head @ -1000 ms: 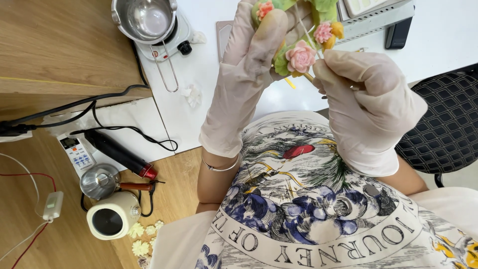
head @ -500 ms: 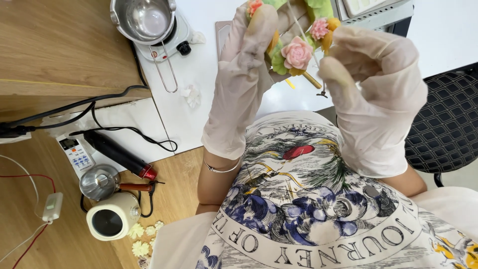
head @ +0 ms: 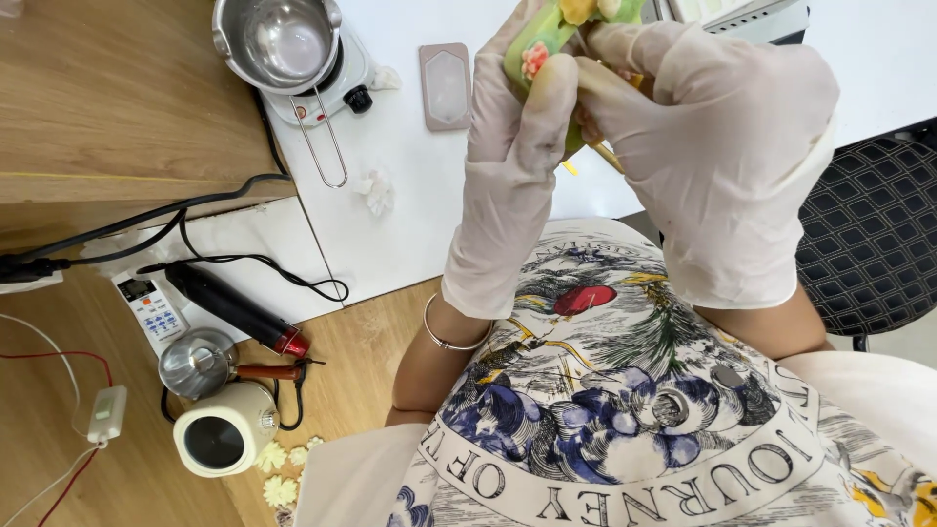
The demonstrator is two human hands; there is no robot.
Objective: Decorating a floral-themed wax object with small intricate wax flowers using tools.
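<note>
Thin whitish gloves are worn on both hands, which are raised close to the camera above the white table's [head: 410,224] near edge. One small posy [head: 547,39] of green leaves with pink and yellow blossoms is pinched between them: the left hand [head: 512,166] is closed around its left side, thumb pressed to the leaves, and the right hand [head: 717,146] is clamped on its right side, fingertips meeting the left thumb. A thin yellowish stem [head: 607,156] is seen slanting down toward the right palm, so the posy's long axis runs up-left to down-right. One steel pan [head: 278,39] is set at the table's far left corner, one pink tray [head: 444,86] just beside it.
</note>
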